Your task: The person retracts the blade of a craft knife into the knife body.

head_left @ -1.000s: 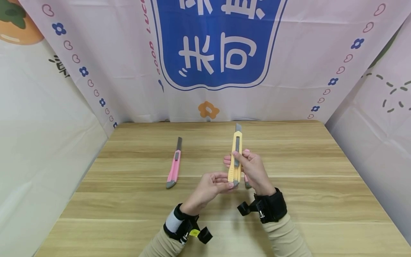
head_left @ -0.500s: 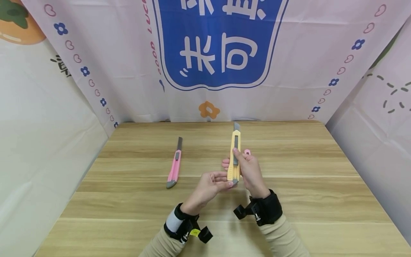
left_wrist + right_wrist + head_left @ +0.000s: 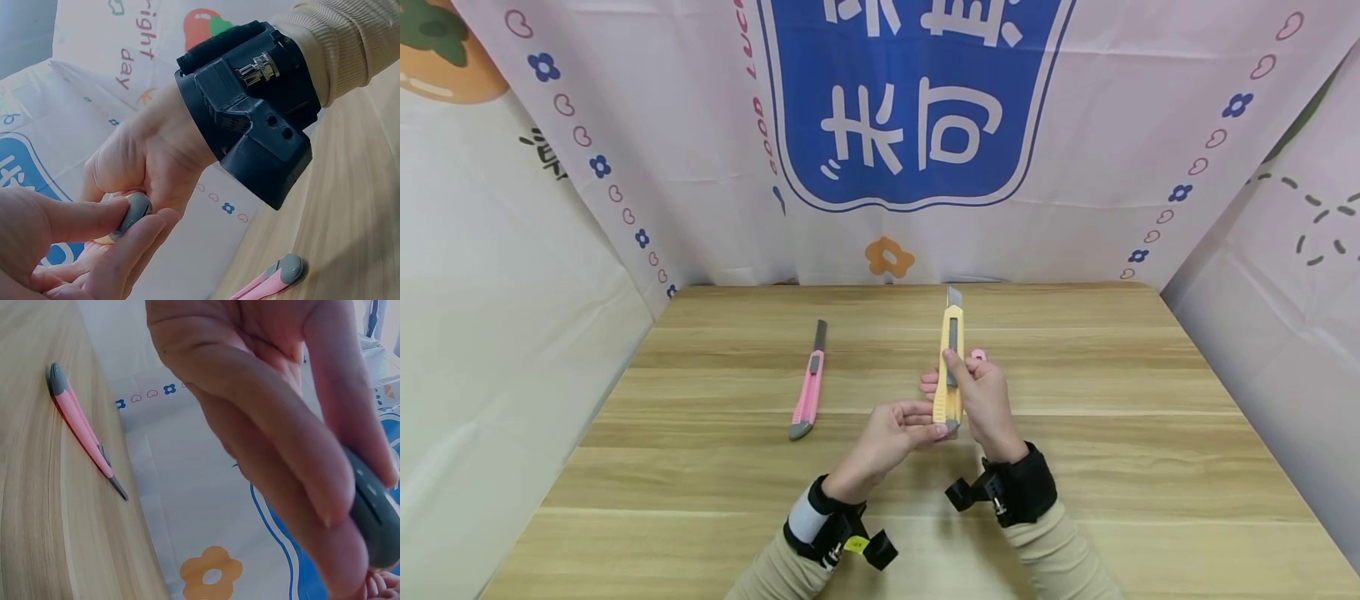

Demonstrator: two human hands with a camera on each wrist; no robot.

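My right hand (image 3: 957, 375) holds a yellow utility knife (image 3: 952, 333) upright above the table, thumb on its grey slider, a short blade tip (image 3: 954, 295) showing at the top. The left hand (image 3: 934, 430) pinches the knife's grey end cap (image 3: 135, 210) between thumb and fingers; the same cap (image 3: 374, 519) fills the right wrist view's lower corner. A pink utility knife (image 3: 807, 385) lies on the table to the left, blade out, also seen as the pink knife (image 3: 80, 422). A second pink knife (image 3: 270, 280) lies under my right hand, mostly hidden.
The wooden table (image 3: 1150, 417) is walled by printed cloth backdrops (image 3: 910, 125) at the back and both sides. Black camera mounts (image 3: 250, 125) sit on both wrists.
My right hand and the yellow knife have shifted slightly left, covering more of the pink knife behind it. The left hand keeps its pinch on the end cap.
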